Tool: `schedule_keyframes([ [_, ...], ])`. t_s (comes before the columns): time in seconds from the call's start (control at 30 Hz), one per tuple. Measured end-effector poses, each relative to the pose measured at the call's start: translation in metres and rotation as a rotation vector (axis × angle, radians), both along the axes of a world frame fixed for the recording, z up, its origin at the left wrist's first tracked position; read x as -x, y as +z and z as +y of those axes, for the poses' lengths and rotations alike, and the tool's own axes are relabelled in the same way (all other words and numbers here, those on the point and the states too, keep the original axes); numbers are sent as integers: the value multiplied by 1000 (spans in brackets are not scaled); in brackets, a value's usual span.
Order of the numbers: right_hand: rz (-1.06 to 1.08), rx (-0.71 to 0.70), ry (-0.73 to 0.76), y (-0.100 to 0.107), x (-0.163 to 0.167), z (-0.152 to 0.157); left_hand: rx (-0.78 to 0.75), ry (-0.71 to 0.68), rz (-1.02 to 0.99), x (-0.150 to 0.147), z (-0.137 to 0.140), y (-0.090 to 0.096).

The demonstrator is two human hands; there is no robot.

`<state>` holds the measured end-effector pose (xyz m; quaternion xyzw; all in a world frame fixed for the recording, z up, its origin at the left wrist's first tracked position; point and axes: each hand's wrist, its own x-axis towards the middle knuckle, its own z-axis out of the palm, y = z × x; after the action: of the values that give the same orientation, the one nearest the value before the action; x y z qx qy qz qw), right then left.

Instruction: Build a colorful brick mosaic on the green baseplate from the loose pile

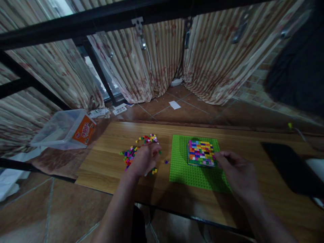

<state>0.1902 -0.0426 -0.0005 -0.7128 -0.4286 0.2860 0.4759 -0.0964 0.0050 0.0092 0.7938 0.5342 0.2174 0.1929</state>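
My left hand [146,158] is over a loose pile of small coloured toy bricks [130,154], fingers curled. By its fingertips shows a small green brick [160,152]; whether they hold it I cannot tell. A flat-topped block built of many-coloured bricks [201,152] sits on a green studded baseplate [181,168]. My right hand [236,170] is at the block's right edge, thumb and forefinger pinched together beside a pink brick. What lies between those fingers is too small to make out. One dark blue brick [166,162] lies between the pile and the baseplate.
The wooden table [101,162] carries a dark flat object [283,165] at the right. A clear plastic bin [60,131] with an orange label stands on the left beyond the table. Striped curtains [162,60] hang behind, and a white paper [174,105] lies on the tiled floor.
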Motion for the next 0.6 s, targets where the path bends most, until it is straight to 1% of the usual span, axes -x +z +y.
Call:
schedule_keyframes([
  [0.13, -18, 28, -16, -2, 0, 0, -17, 0, 169, -14, -1, -4],
  [0.3, -35, 30, -10, 0, -1, 0, 8, 56, 255, -22, -1, -3],
  [0.4, -37, 40, -14, 2, -1, 0, 11, 34, 207, -23, -4, 2],
  [0.53, -21, 49, -16, 3, -1, -1, 35, -53, 63, -19, -10, 9],
  [0.6, -13, 36, -11, 2, -1, 0, 64, -95, 25, -18, -12, 10],
])
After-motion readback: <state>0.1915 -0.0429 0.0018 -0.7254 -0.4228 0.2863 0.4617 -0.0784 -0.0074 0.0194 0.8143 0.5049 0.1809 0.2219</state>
